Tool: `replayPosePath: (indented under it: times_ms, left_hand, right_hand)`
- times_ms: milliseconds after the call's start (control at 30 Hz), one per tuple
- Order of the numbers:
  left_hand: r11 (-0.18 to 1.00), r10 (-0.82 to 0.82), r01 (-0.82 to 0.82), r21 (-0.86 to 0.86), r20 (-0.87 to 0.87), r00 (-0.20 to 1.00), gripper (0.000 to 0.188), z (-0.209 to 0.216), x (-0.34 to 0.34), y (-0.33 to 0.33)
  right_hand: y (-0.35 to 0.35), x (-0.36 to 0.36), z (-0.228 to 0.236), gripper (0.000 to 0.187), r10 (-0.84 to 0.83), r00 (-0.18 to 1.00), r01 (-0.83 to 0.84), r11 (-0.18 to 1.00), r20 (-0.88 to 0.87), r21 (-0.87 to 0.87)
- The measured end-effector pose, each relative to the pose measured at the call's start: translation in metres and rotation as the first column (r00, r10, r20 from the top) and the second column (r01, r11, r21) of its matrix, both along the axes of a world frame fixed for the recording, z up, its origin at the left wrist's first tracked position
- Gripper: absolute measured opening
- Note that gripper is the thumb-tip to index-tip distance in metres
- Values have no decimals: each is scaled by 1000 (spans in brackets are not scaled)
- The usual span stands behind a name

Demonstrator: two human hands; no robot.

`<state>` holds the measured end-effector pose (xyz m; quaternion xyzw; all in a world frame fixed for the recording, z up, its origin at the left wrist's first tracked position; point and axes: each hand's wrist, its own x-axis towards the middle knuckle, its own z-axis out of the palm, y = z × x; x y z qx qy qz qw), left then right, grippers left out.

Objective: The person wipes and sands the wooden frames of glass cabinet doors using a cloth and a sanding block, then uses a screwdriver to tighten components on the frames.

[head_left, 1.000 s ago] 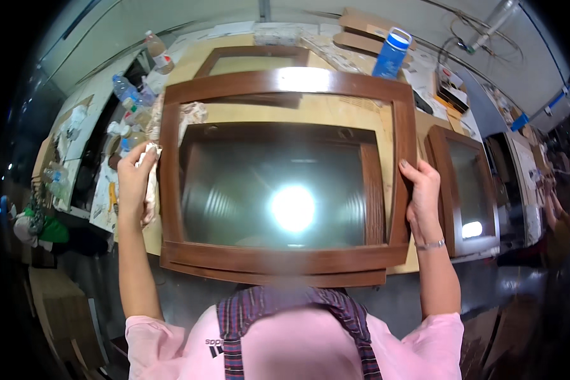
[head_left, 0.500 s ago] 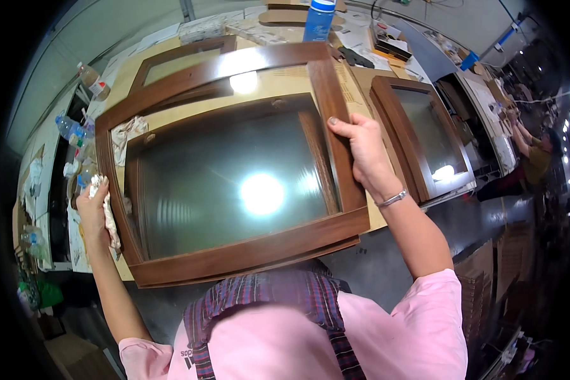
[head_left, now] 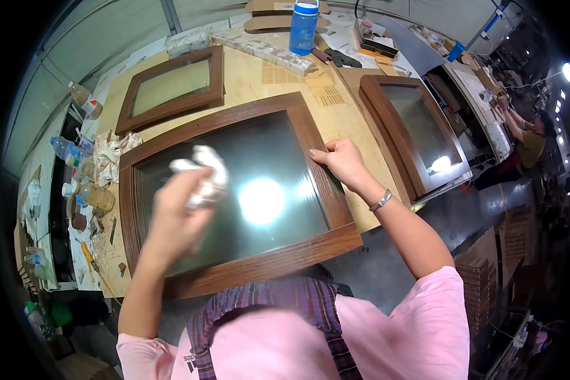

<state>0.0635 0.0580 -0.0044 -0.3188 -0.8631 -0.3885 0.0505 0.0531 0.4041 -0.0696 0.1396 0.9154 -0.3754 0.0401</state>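
A brown wooden frame with a dark glass pane [head_left: 234,247] lies flat at the front of the table before me. My right hand [head_left: 345,166] grips the frame's right rail [head_left: 310,136], thumb on top and fingers curled at the outer edge. Blurred by motion, my left hand [head_left: 178,212] is over the left part of the glass, closed on a crumpled white cloth [head_left: 212,177]. Whether the cloth touches the pane I cannot tell. A bright lamp reflection shows in the glass.
A smaller glazed frame [head_left: 218,82] lies behind, and stacked glazed frames [head_left: 396,136] lie at right. A blue bottle [head_left: 303,31] stands at the back. Rags [head_left: 111,152], plastic bottles [head_left: 82,98] and an orange-handled tool [head_left: 87,254] line the left. Another person [head_left: 529,142] works far right.
The wooden frame, held raised and tilted in both hands before, now lies flat. My left hand has left its left side and moved in over the glass with the cloth.
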Motion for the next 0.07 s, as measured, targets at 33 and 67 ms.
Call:
replayPosePath:
  times_ms: [33,67]
  left_hand:
    - [990,-129,130,-45,19,991,45,-5,2,16]
    - [990,-132,132,-44,21,991,45,-6,1,17]
  right_hand:
    - [0,3,11,20,26,993,-2,978,-112,208]
    - [-1,8,22,21,72,974,21,914,-214,406]
